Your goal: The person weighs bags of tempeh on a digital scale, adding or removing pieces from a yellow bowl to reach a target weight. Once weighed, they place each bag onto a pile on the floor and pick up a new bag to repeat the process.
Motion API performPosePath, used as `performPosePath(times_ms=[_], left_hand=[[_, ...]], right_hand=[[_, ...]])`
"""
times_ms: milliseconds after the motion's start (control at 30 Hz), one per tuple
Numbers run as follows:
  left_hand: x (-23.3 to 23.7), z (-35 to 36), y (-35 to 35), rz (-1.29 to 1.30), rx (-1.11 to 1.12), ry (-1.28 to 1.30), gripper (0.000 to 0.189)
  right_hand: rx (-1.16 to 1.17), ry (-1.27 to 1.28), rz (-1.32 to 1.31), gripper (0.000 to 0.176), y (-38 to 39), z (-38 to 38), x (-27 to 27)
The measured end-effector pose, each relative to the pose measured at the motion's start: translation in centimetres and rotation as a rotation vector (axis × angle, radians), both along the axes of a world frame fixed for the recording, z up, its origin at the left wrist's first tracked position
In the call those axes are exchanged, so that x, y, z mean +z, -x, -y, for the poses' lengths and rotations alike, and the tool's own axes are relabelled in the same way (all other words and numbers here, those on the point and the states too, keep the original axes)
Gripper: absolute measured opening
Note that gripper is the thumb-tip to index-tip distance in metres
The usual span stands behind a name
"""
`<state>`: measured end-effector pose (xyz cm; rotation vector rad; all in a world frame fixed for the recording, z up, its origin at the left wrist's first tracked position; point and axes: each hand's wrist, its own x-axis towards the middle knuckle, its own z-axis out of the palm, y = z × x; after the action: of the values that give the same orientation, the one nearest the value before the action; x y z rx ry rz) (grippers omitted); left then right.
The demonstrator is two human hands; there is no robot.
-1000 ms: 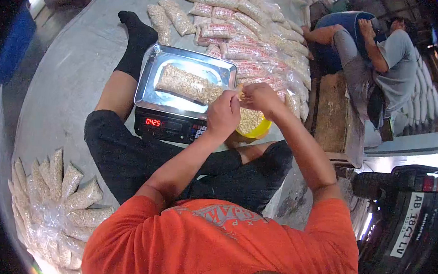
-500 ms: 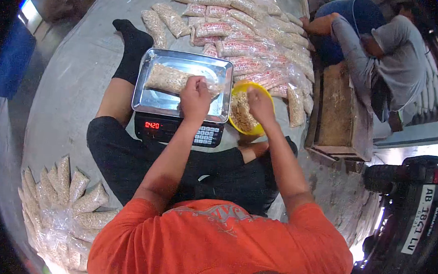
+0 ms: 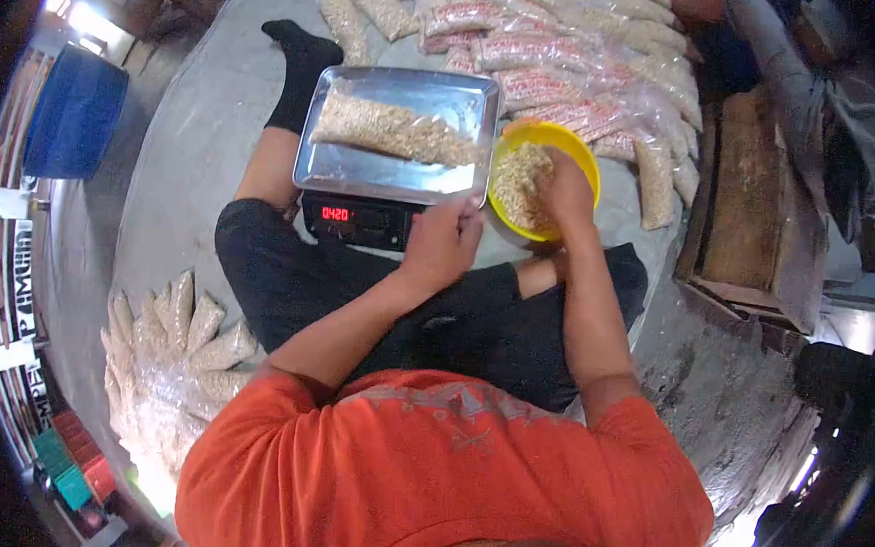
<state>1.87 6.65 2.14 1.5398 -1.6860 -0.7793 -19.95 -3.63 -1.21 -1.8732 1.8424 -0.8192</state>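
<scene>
While clear plastic bag of pale flakes [image 3: 391,130] lies on shiny rectangular metal tray [image 3: 419,85], weighing seems in hand; next move likely calls for small, measured pinch. Right hand [image 3: 565,193] in round yellow bowl [image 3: 593,173], grip hidden. Left hand [image 3: 441,242] curled by tray's near-right corner; cannot tell if holding. Red display [image 3: 335,214] reads 0.420; red print on far bags [image 3: 564,86] illegible.

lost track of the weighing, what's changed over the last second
The left hand has let go of the bag and drawn back near the front edge of the tray. The right hand has moved from the bag's end into the yellow bowl, among the grains. The display fell from 0.425 to 0.420. The bag still lies on the tray.
</scene>
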Motion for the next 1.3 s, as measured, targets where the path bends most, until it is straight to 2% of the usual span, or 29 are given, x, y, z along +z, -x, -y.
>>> performPosePath(times_ms=[33,100,133,167,200,267,367,400,467,500,533,567,600,667,800,867,967,1167,1200,1233,1300], left_hand=[[-0.3,-2.0,0.3,0.013,0.009,-0.017,0.033],[-1.5,-5.0,0.4,-0.106,-0.239,-0.348,0.038],[-2.9,-5.6,0.2,-0.097,-0.210,-0.359,0.038],[-4.3,-6.4,0.1,-0.104,-0.385,-0.547,0.043],[-5.6,-7.2,-0.1,-0.117,-0.562,-0.735,0.048],[-4.3,-7.1,0.2,-0.057,-0.530,-0.746,0.048],[-3.7,-6.7,0.7,-0.016,-0.518,-0.724,0.045],[-3.6,-6.7,0.8,-0.007,-0.510,-0.720,0.044],[-3.8,-6.7,0.9,0.002,-0.502,-0.717,0.043],[-4.5,-7.0,0.8,-0.040,-0.481,-0.687,0.040],[-5.0,-7.3,0.8,-0.081,-0.461,-0.657,0.037],[-5.4,-7.3,0.9,-0.077,-0.468,-0.657,0.037],[-5.8,-7.2,0.9,-0.063,-0.468,-0.657,0.036],[-5.9,-7.0,1.0,-0.048,-0.471,-0.654,0.036],[-5.2,-7.1,1.2,0.000,-0.447,-0.641,0.033],[-5.1,-7.0,1.1,-0.002,-0.446,-0.641,0.031],[-5.6,-6.8,1.2,-0.087,-0.434,-0.747,0.029],[-5.2,-6.5,1.6,-0.206,-0.340,-0.859,0.026],[-5.0,-6.5,1.6,-0.222,-0.333,-0.863,0.025],[-4.8,-6.6,1.5,-0.237,-0.324,-0.868,0.024],[-4.2,-6.5,1.3,-0.257,-0.315,-0.875,0.024]], right_hand=[[0.022,-0.291,-0.262,0.030,0.9,0.4,-1.5],[0.063,-0.307,-0.256,0.028,1.3,0.8,-0.9],[0.018,-0.058,-0.024,0.029,1.1,0.4,0.3],[-0.027,0.178,0.215,0.030,0.7,0.0,0.7],[0.001,0.157,0.236,0.030,0.7,0.3,0.0],[-0.018,-0.005,-0.024,0.031,1.1,0.9,-1.5],[0.074,-0.037,-0.093,0.031,1.3,1.2,-2.1],[0.070,-0.031,-0.089,0.031,1.3,1.2,-2.1],[0.079,-0.009,0.212,0.035,0.9,0.7,-1.1],[0.073,-0.015,0.215,0.035,1.4,0.7,-2.7],[0.081,-0.060,0.042,0.038,2.2,1.2,-5.3],[0.089,-0.100,-0.130,0.041,2.2,1.2,-5.5],[0.082,-0.098,-0.129,0.041,2.4,1.1,-5.6],[0.150,-0.361,-0.348,0.044,1.3,0.3,-2.4],[0.229,-0.378,-0.336,0.042,0.6,1.5,-5.9],[0.145,-0.397,-0.325,0.037,-0.7,1.0,-6.0],[0.215,-0.294,-0.271,0.035,-0.5,1.4,-7.4],[0.236,-0.340,-0.245,0.034,0.4,1.9,-8.2],[0.147,-0.259,-0.185,0.025,0.3,1.5,-8.4],[0.162,-0.258,-0.181,0.025,0.5,1.4,-8.0],[0.134,-0.275,0.096,0.018,1.6,1.9,-6.7]])
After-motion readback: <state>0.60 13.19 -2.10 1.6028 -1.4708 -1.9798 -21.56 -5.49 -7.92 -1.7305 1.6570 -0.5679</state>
